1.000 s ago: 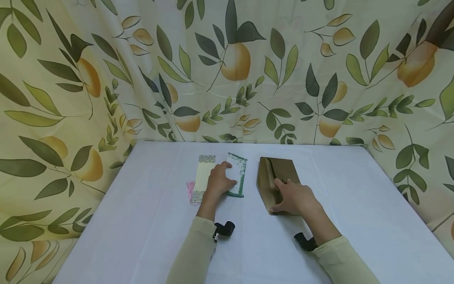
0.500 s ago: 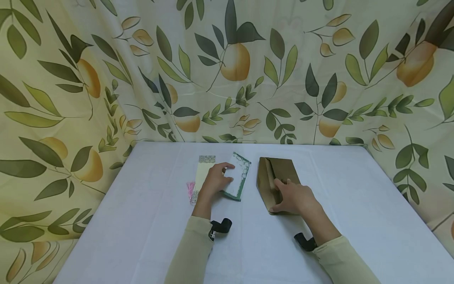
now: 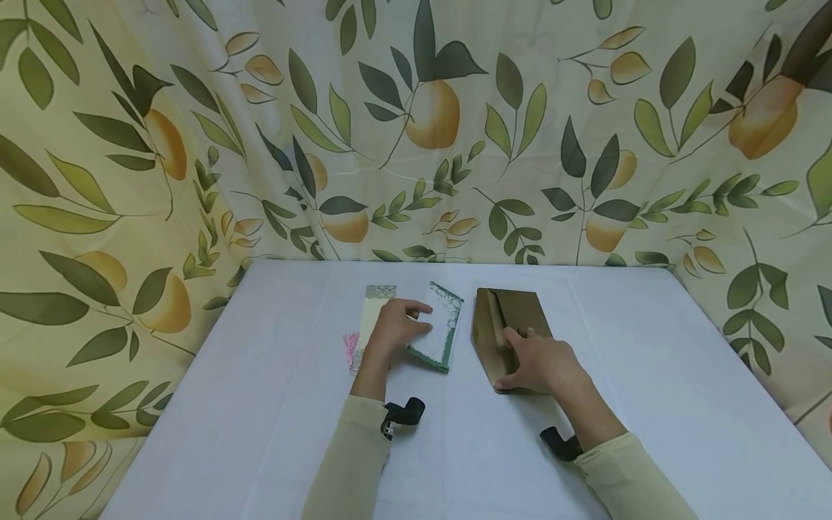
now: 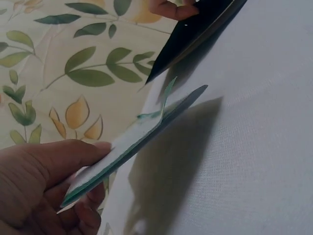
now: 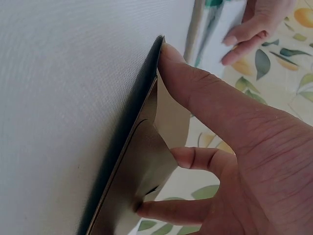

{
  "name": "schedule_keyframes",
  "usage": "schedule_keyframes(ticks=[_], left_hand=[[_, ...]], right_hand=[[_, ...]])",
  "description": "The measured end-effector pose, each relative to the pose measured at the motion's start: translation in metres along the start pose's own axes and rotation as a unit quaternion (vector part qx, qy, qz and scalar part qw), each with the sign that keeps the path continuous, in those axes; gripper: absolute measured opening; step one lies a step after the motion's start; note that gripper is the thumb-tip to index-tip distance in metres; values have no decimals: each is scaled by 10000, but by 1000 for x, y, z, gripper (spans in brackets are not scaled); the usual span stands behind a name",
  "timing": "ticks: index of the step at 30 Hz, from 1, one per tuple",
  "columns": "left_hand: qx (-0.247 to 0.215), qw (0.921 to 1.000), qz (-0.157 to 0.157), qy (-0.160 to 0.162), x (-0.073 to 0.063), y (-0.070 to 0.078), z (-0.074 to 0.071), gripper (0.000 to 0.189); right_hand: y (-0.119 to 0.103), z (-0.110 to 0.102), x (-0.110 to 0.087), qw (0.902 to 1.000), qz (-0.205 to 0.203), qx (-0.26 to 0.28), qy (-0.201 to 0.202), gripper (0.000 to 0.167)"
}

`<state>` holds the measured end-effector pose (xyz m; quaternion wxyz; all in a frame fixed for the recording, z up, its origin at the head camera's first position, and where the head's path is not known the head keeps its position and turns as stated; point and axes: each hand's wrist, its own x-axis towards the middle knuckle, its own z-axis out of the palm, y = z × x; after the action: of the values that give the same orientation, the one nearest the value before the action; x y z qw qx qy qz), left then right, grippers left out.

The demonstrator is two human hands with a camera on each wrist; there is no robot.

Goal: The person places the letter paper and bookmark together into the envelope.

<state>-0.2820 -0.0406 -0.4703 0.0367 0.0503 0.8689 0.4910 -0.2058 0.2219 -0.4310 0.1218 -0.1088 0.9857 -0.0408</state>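
My left hand [image 3: 393, 328] pinches a white card with a green floral border [image 3: 443, 326] by its left side. In the left wrist view the card [image 4: 132, 142] is tilted above the table and casts a shadow, and a green strip stands up from its far end. To the right, a brown paper envelope [image 3: 523, 309] lies with its flap open to the left. My right hand [image 3: 544, 361] holds it; in the right wrist view the thumb is at the flap's edge and two fingertips are at the pocket of the envelope [image 5: 149, 156].
Beside my left hand lies a cream bookmark-like strip [image 3: 372, 310] with patterned ends, partly covered by the hand. A pink tassel [image 3: 351, 347] sits at its left edge. A white cloth [image 3: 260, 404] covers the table, and a leaf-and-fruit curtain [image 3: 429, 195] hangs behind.
My left hand has drawn slightly back to the left, while the card in it has turned clockwise and shifted right. The right hand and the envelope stay in place.
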Motion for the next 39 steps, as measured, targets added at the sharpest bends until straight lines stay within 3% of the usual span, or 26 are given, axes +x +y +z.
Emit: schedule_keyframes(ticks=[6, 11, 23, 33, 39], left_hand=[[-583, 9978, 55, 324, 4, 2, 1, 30], [-803, 9962, 208, 276, 4, 9, 9, 32], [-880, 9929, 781, -176, -2, 23, 43, 22], [-476, 9963, 671, -257, -6, 24, 56, 18], [-328, 9974, 623, -160, -8, 24, 63, 17]], right_hand=[[0, 0, 1, 10000, -19, -53, -16, 93], [1, 1, 1, 10000, -52, -9, 21, 92], [3, 1, 1, 9994, -34, 344, -80, 95], [4, 3, 1, 9974, -153, 702, -60, 93], [2, 1, 2, 9955, -283, 907, -55, 77]])
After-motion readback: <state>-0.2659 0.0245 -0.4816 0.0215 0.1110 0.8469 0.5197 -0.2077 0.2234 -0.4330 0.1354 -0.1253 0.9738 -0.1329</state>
